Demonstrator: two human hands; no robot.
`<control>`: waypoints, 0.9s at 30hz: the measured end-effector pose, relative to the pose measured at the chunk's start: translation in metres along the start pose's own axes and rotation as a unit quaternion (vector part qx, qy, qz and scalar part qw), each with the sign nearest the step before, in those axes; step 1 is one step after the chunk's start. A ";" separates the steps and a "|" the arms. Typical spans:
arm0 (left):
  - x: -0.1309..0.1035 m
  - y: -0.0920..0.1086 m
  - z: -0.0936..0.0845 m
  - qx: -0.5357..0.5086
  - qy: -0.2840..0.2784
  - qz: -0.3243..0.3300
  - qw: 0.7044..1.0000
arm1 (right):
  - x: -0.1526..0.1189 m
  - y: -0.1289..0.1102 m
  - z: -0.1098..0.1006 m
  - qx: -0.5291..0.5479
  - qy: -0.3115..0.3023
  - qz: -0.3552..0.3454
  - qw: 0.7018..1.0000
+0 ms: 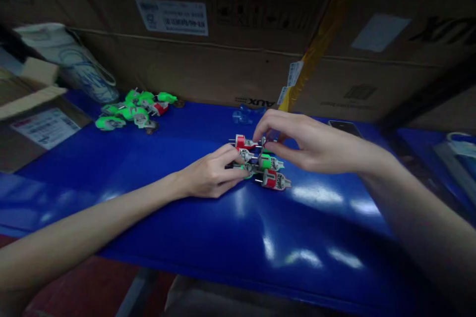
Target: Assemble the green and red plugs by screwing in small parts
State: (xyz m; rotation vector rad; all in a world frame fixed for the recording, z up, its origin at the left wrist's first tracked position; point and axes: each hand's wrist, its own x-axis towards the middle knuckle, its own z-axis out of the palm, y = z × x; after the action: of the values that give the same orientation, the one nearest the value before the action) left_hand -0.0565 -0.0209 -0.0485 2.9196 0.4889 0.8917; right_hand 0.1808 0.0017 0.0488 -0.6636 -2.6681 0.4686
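Small plug parts with metal prongs, red or green with pale ends, lie in two short columns on the blue table (156,223). My left hand (213,173) rests beside the left column, its fingers curled over a green plug part (248,172) and a red-and-white plug part (245,154). Above them lies a red plug part (241,142). My right hand (293,138) reaches over the top of the right column, thumb and fingers pinched around a small greyish piece (263,141). Below it lie another green plug part (270,162) and another red plug part (275,180).
A pile of mostly green plug parts (132,110) sits at the back left, near a bottle (76,62) and an open carton (40,124). Large cartons (186,64) stand along the back. Clear bluish pieces (243,116) and a phone-like dark object (344,128) lie behind my hands.
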 end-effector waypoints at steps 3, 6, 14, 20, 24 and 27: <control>0.000 0.000 0.000 0.001 0.000 0.003 1.000 | 0.001 0.000 -0.002 0.031 -0.017 -0.040 0.999; 0.000 0.001 -0.001 0.002 -0.008 -0.005 1.000 | 0.003 -0.004 -0.001 0.029 -0.010 -0.055 0.998; -0.001 0.000 0.001 0.003 -0.006 0.000 1.000 | 0.000 -0.023 0.007 -0.060 0.017 0.051 0.997; -0.001 0.000 0.002 0.027 0.001 0.008 1.000 | 0.002 -0.018 0.003 0.025 -0.035 -0.049 0.998; -0.002 -0.001 0.004 0.030 0.016 0.022 0.999 | 0.000 -0.023 0.004 -0.028 -0.054 -0.078 0.995; -0.003 -0.003 0.006 0.027 0.024 0.029 0.999 | -0.003 -0.034 0.008 -0.078 -0.068 -0.105 0.989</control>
State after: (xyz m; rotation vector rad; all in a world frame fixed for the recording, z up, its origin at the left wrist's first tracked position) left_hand -0.0563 -0.0184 -0.0558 2.9815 0.4407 0.9724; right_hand 0.1667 -0.0301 0.0540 -0.3975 -2.8850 0.2585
